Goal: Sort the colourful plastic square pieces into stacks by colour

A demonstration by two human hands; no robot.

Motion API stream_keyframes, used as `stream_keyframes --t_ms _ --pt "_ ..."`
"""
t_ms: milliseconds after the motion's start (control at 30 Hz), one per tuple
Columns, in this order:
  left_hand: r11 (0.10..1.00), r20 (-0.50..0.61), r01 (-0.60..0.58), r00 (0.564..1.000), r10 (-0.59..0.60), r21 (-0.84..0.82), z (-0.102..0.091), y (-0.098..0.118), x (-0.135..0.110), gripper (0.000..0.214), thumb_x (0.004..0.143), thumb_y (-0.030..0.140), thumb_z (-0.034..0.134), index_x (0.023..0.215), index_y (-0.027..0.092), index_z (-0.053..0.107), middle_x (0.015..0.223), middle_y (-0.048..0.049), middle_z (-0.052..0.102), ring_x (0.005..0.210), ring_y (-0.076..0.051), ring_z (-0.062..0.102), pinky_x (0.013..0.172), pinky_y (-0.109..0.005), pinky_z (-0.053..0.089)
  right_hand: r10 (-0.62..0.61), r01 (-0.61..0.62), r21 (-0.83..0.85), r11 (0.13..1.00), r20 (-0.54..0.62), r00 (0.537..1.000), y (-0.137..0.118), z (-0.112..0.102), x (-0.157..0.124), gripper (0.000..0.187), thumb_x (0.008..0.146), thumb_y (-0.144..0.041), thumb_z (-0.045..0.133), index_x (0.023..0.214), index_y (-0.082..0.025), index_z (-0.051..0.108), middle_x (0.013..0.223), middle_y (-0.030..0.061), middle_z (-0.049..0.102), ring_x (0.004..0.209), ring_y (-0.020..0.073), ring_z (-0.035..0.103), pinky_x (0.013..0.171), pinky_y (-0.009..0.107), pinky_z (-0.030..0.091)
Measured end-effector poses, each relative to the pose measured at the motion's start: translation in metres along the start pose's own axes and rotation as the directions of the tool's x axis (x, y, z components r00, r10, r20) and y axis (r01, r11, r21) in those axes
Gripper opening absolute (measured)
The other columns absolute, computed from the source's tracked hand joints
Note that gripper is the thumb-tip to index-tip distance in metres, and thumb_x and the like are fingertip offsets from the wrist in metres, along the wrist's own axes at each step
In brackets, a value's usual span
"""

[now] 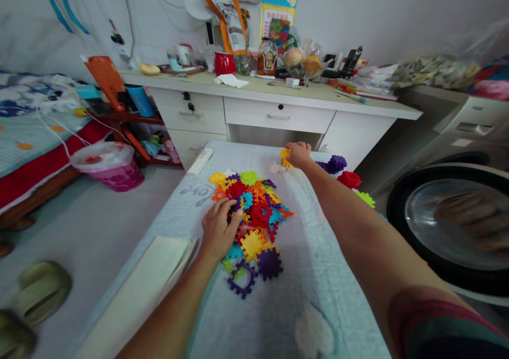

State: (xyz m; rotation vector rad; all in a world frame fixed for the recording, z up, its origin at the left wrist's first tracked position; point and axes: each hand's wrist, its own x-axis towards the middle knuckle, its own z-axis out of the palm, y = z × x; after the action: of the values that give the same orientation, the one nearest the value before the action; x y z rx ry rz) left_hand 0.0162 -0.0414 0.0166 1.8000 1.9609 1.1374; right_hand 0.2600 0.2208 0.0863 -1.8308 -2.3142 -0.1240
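A heap of flat, toothed plastic building tiles (254, 210) in yellow, red, blue, purple, green and orange lies on a pale blue cloth-covered table (318, 274). My left hand (218, 226) rests on the heap's left edge, fingers curled over a dark purple tile. My right hand (298, 153) reaches to the table's far end and is closed on a yellow tile (284, 157). A pale pink tile (277, 168) lies just left of it. Stacked purple (336, 164), red (349, 179) and green (365, 198) tiles sit along the right edge.
A white remote (201, 162) lies at the far left corner, a cream folded pad (147, 285) at the near left. A cluttered white desk (278, 96) stands beyond. A washing machine (449, 221) is on the right, a pink bin (107, 165) and a bed on the left.
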Motion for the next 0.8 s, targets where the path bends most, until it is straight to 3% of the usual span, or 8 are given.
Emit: stream_keyframes --t_ms 233,367,467,567,633,800 --pt "1.0 0.021 0.017 1.0 -0.018 0.011 -0.002 0.002 0.0 0.039 0.094 0.048 0.045 0.119 0.025 0.063 0.131 -0.0088 0.062 0.126 -0.028 0.055 0.109 -0.051 0.037 0.073 -0.07 -0.052 0.996 0.069 0.995 0.003 0.009 0.006 0.045 0.087 -0.013 0.05 0.127 -0.025 0.066 0.125 0.012 0.068 0.127 0.0339 0.043 0.108 0.06 0.018" --pt "1.0 0.022 0.009 1.0 -0.009 0.008 -0.003 0.002 -0.001 0.039 0.094 0.048 0.046 0.12 0.025 0.063 0.131 -0.0089 0.062 0.126 -0.028 0.055 0.109 -0.051 0.038 0.063 -0.063 -0.004 0.998 -0.028 0.998 -0.002 0.003 -0.011 0.044 0.088 -0.012 0.049 0.126 -0.025 0.066 0.135 0.0097 0.064 0.132 0.0342 0.04 0.111 0.062 0.016" --pt "1.0 0.018 -0.004 1.0 0.004 0.004 -0.002 0.002 -0.001 0.039 0.093 0.048 0.047 0.119 0.025 0.064 0.131 -0.0089 0.061 0.127 -0.028 0.054 0.109 -0.05 0.038 -0.002 0.008 0.078 0.997 -0.077 0.997 -0.014 -0.006 -0.035 0.04 0.088 -0.016 0.054 0.125 -0.022 0.067 0.138 0.0112 0.062 0.132 0.0342 0.043 0.111 0.056 0.026" --pt "1.0 0.028 -0.02 0.999 0.02 -0.002 -0.002 0.001 -0.001 0.04 0.094 0.049 0.047 0.122 0.025 0.063 0.133 -0.0089 0.06 0.128 -0.028 0.053 0.11 -0.05 0.037 -0.173 0.163 0.217 0.962 0.028 0.984 -0.029 -0.009 -0.062 0.033 0.09 -0.021 0.058 0.121 -0.018 0.068 0.128 0.012 0.068 0.117 0.0267 0.057 0.102 0.04 0.041" --pt "1.0 0.038 -0.03 0.999 0.03 -0.009 -0.001 0.001 -0.001 0.041 0.094 0.049 0.048 0.123 0.025 0.062 0.133 -0.0085 0.06 0.129 -0.028 0.052 0.11 -0.05 0.037 -0.244 0.197 0.306 0.931 0.124 0.962 -0.039 -0.005 -0.079 0.029 0.091 -0.024 0.061 0.117 -0.016 0.069 0.119 0.0105 0.071 0.104 0.0214 0.064 0.093 0.032 0.046" --pt "0.999 0.071 -0.045 0.996 0.045 -0.006 -0.003 0.002 -0.002 0.041 0.093 0.049 0.048 0.123 0.025 0.061 0.135 -0.0084 0.059 0.13 -0.028 0.052 0.111 -0.05 0.037 -0.136 0.033 0.373 0.927 0.253 0.958 -0.054 0.007 -0.101 0.034 0.09 -0.03 0.065 0.12 -0.016 0.065 0.105 0.0081 0.073 0.089 0.0176 0.066 0.078 0.027 0.048"
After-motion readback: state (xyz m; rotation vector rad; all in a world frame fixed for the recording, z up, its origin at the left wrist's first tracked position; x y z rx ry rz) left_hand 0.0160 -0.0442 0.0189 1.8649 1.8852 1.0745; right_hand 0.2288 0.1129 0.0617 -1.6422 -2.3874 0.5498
